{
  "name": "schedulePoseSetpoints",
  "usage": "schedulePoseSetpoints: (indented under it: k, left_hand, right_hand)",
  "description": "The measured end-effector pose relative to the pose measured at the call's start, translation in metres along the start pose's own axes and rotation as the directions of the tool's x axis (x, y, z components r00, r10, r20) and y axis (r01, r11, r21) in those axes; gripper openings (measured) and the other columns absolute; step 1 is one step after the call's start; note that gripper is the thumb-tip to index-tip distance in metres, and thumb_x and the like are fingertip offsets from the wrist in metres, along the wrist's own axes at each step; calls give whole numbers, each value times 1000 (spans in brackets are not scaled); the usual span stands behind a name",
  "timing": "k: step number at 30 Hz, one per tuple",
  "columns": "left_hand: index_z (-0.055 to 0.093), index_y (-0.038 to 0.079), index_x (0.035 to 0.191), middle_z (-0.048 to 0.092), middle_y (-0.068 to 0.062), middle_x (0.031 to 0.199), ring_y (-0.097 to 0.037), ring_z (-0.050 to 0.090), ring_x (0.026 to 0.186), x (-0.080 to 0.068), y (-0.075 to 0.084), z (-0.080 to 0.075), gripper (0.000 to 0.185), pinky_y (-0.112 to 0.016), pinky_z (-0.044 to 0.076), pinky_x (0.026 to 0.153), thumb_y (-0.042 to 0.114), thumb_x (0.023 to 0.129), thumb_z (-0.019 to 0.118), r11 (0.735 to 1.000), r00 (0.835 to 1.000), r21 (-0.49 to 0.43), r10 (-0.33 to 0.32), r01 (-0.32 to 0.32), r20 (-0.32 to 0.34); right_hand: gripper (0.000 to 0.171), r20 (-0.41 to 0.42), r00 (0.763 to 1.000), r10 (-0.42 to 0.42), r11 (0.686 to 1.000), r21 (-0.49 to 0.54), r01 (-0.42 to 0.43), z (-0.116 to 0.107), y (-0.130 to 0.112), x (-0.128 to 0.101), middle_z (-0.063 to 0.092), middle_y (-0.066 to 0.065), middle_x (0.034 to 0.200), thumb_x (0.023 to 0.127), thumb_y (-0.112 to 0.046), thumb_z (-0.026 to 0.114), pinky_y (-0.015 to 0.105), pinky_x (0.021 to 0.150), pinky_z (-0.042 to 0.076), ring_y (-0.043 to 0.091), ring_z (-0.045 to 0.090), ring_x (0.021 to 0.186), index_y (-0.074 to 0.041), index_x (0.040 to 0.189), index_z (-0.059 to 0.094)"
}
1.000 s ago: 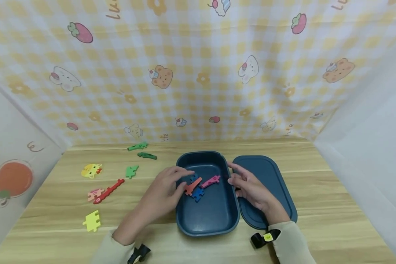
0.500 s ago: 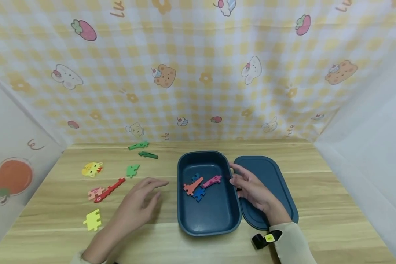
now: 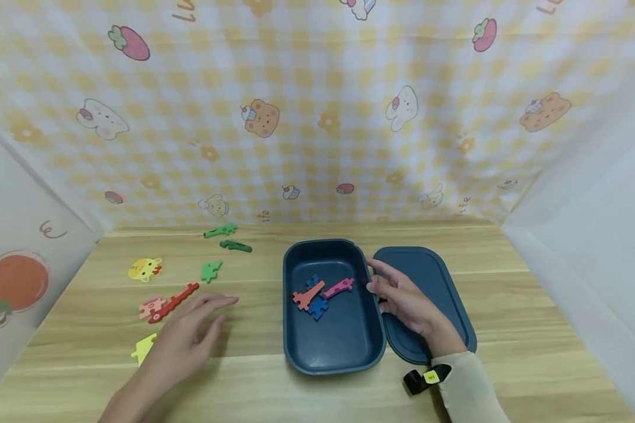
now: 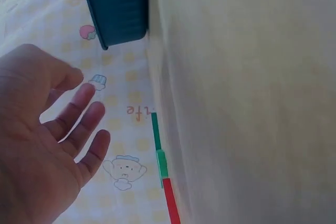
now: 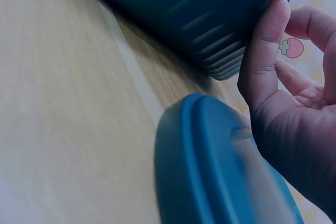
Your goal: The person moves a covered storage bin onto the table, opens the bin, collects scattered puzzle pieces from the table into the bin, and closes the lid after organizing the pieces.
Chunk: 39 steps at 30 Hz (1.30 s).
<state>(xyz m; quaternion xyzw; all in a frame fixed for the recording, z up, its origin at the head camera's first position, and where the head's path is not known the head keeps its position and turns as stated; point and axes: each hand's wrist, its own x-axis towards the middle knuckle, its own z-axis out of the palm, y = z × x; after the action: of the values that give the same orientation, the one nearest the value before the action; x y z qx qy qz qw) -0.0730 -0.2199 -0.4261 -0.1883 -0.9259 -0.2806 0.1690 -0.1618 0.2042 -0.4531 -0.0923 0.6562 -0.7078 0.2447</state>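
My left hand [image 3: 187, 338] hovers over the table left of the box, fingers relaxed and slightly bent, holding nothing. It is nearest to a red notched strip [image 3: 174, 302] and partly covers a yellow puzzle piece [image 3: 145, 346]. In the left wrist view, the same hand [image 4: 50, 135] shows a bare palm. My right hand [image 3: 404, 299] touches the right rim of a dark blue open box [image 3: 332, 355]; in the right wrist view its thumb [image 5: 270, 30] lies against the outer wall. Inside the box are an orange piece [image 3: 308, 296], a pink piece [image 3: 338, 287] and blue puzzle pieces [image 3: 318, 309].
A dark blue lid [image 3: 428, 276] lies right of the box, partly under my right hand. Green pieces [image 3: 220, 230] lie at the back left, near a light green piece [image 3: 210, 271]. A yellow animal-face piece [image 3: 145, 269] and a light pink piece [image 3: 150, 308] are farther left.
My left hand has moved out of the box and leftward, down toward the red strip and yellow piece. The right hand stays at the box rim. The pieces in the box have not moved.
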Motion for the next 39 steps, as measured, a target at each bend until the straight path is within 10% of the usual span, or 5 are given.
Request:
schedulePoseSetpoints:
  k: [4,12,22,34,39]
  left_hand:
    - [75,21,129,71,11,122,-14,65,114,-5,-3,-3,49,-2,38,97,-6,88,76,1000,1000,3,-15,15,-18]
    - [70,19,136,72,-1,128,-29,66,119,-18,-10,-16,46,-51,52,92,1,94,74,982,984,53,-179,180,-25]
    - [67,8,134,69,-19,127,-42,64,112,-37,-37,-27,46,-62,51,85,9,90,81,956,966,143,-256,256,-24]
    - [60,-2,136,63,-33,127,-47,54,114,-48,-65,-37,60,-65,48,85,42,98,74,823,846,288,-528,489,74]
    - [65,-1,133,64,-30,126,-45,57,111,-52,-69,-39,59,-61,50,84,45,98,73,815,826,296,-550,498,125]
  right_hand:
    - [73,-16,1000,6,1000,-1,-6,1,0,1,63,-8,98,108,-17,60,22,68,58,6,65,84,-16,170,20]
    - [74,-29,999,14,1000,-6,-14,1,0,1,61,-8,94,107,-17,61,23,68,57,8,63,82,-16,169,21]
    - [75,-19,1000,12,1000,-3,-12,2,-1,-1,62,-8,96,107,-16,61,24,69,58,7,64,84,-14,169,19]
    - [75,-5,1000,-6,1000,29,6,3,-2,1,61,-9,92,107,-14,60,21,64,58,6,63,72,-13,169,18]
    - [74,-7,1000,-8,1000,28,8,4,-1,1,61,-8,93,107,-14,60,21,63,58,6,64,73,-13,169,19]
